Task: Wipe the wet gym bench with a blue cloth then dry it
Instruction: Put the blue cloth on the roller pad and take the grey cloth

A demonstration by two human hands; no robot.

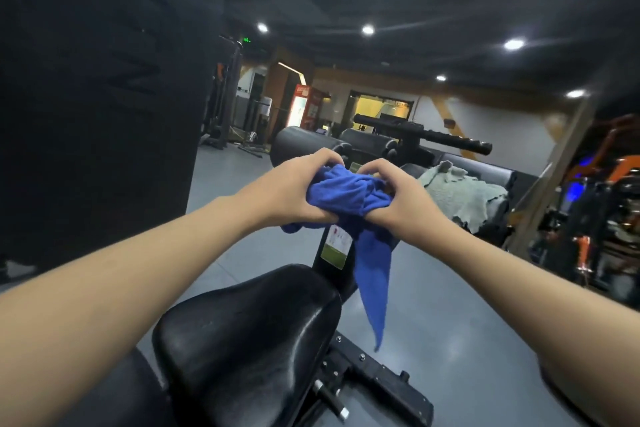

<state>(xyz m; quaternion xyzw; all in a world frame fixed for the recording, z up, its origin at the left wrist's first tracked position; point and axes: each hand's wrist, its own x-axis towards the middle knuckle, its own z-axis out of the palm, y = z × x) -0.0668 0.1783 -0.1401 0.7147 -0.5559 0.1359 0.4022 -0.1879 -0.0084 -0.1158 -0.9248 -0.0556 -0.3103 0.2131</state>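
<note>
A large black punching bag (104, 80) fills the left of the gym. Over the glossy black padded bench seat (249, 333), the left hand (294, 194) and right hand (398, 198) are raised together, fingers of both curled tight around a bunched blue microfibre cloth (349, 196), one long corner of which hangs between the forearms, beside the seat's black metal post (332, 250). To the right, a pale grey-green crumpled cloth (464, 194) lies on a dark padded bench (485, 168) behind the hands.
</note>
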